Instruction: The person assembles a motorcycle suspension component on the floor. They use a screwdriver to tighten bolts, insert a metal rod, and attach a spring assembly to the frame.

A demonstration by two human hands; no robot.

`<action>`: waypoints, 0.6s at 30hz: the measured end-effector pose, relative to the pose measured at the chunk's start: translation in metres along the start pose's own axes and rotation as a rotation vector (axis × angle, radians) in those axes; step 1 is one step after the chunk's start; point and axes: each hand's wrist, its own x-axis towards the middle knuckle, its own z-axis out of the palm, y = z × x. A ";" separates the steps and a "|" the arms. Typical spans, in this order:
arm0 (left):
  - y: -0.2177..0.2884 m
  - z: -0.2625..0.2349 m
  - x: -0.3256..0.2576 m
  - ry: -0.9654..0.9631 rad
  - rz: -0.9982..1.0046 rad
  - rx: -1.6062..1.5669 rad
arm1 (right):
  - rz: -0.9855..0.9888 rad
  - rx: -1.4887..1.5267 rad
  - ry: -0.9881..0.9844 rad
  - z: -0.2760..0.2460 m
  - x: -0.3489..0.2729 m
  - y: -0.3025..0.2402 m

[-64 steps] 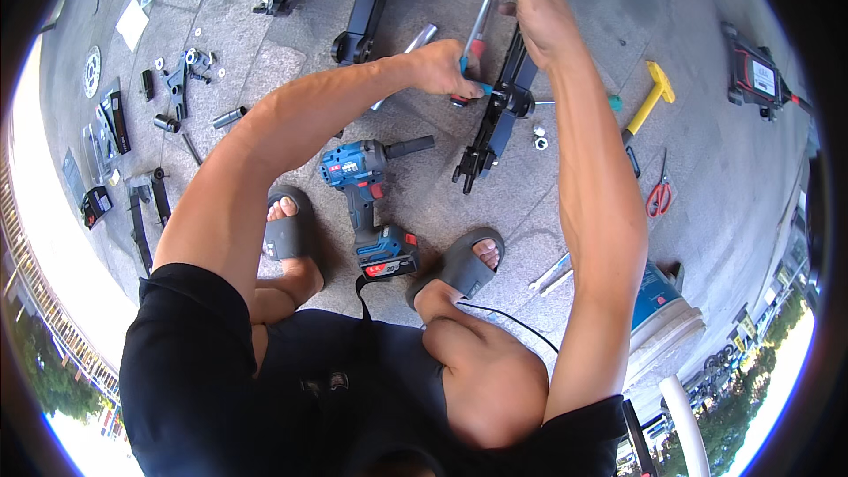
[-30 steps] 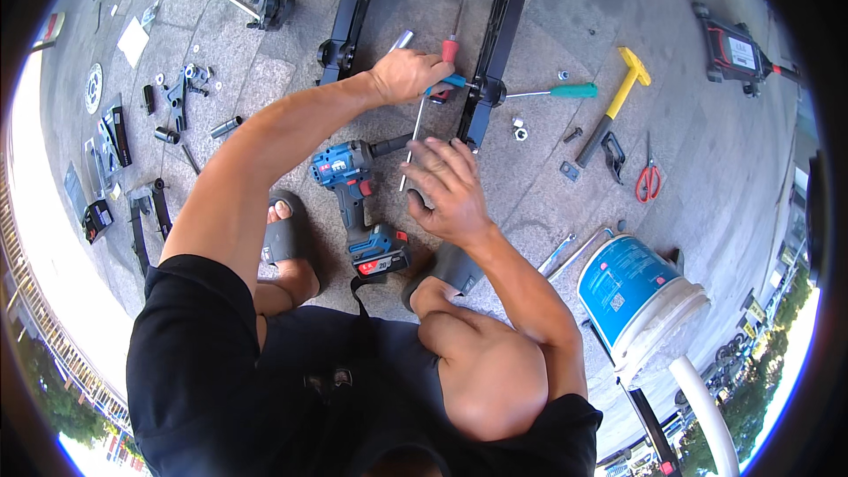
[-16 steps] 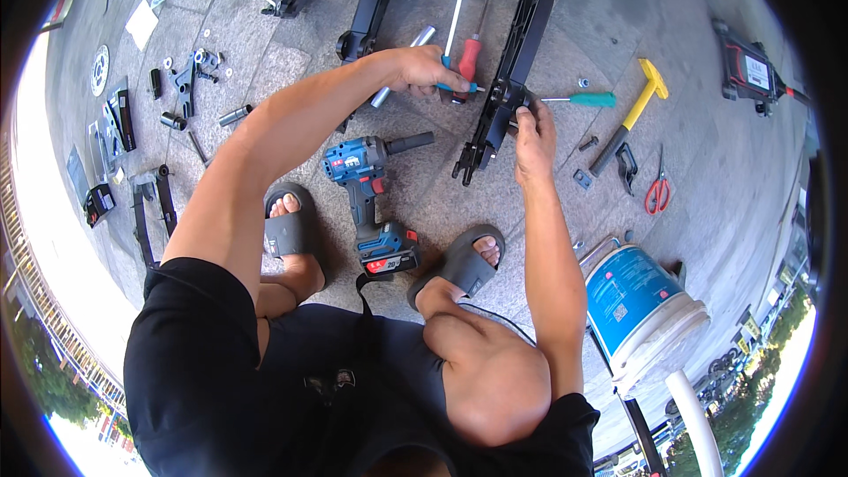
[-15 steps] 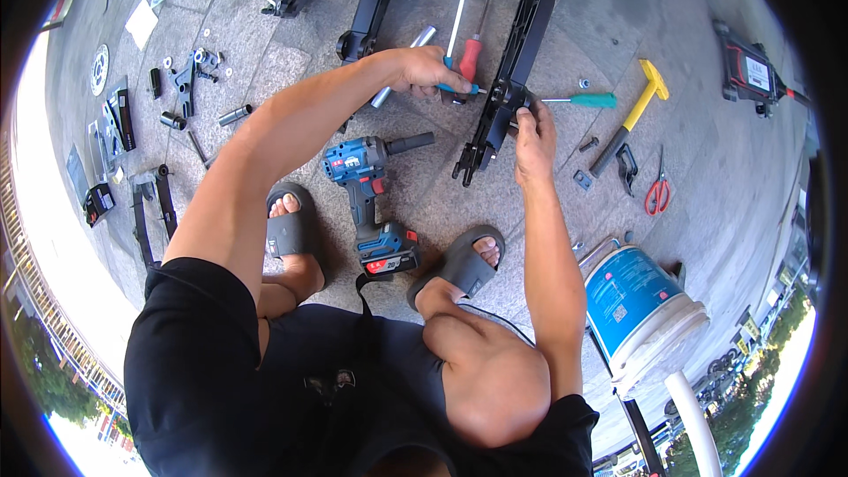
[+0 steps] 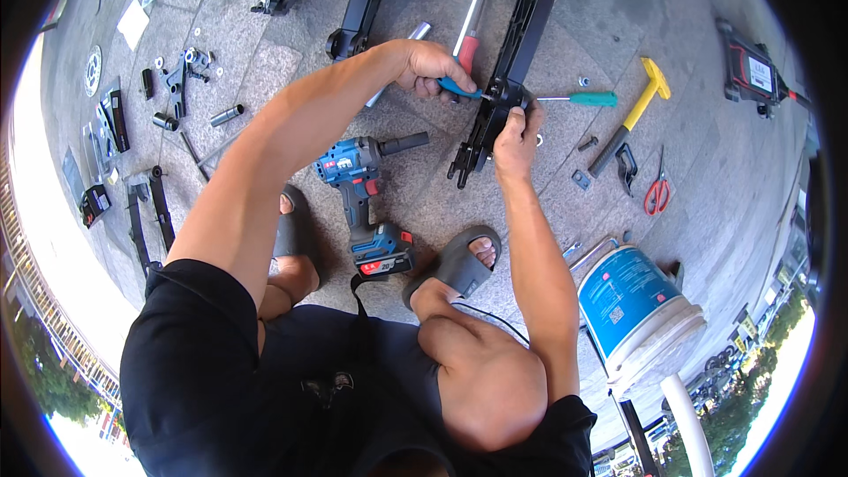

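My left hand [image 5: 429, 67] is closed round the blue handle of a T-handle hex key [image 5: 459, 87], whose long silver shaft points away from me. Its short tip meets the side of a long black fork-like frame part [image 5: 521, 31]. My right hand [image 5: 517, 140] grips the near end of that part, thumb on top and fingers partly hidden beneath. Just past my left hand lies a screwdriver with a red handle [image 5: 468, 49]. A green-handled screwdriver [image 5: 592, 99] lies right of the part, its shaft reaching toward my right hand.
A blue cordless impact wrench [image 5: 360, 199] stands between my sandalled feet. At the right are a yellow hammer [image 5: 638, 106], red-handled scissors [image 5: 657, 194] and a blue-and-white bucket [image 5: 629, 300]. Another black frame arm [image 5: 367, 9] lies ahead; loose brackets and sockets [image 5: 184, 79] lie left.
The blue handle has tilted a little more, with its tip still at the black part. My right hand and the part's near end have shifted slightly left.
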 end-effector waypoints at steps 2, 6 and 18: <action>0.001 0.000 0.001 0.014 -0.010 0.009 | 0.001 -0.055 0.027 0.012 -0.002 0.004; -0.006 0.001 0.001 0.032 0.131 0.108 | -0.001 0.046 0.054 0.022 0.004 0.010; -0.017 0.008 -0.003 0.297 0.582 0.684 | -0.033 -0.026 -0.012 0.011 0.004 0.003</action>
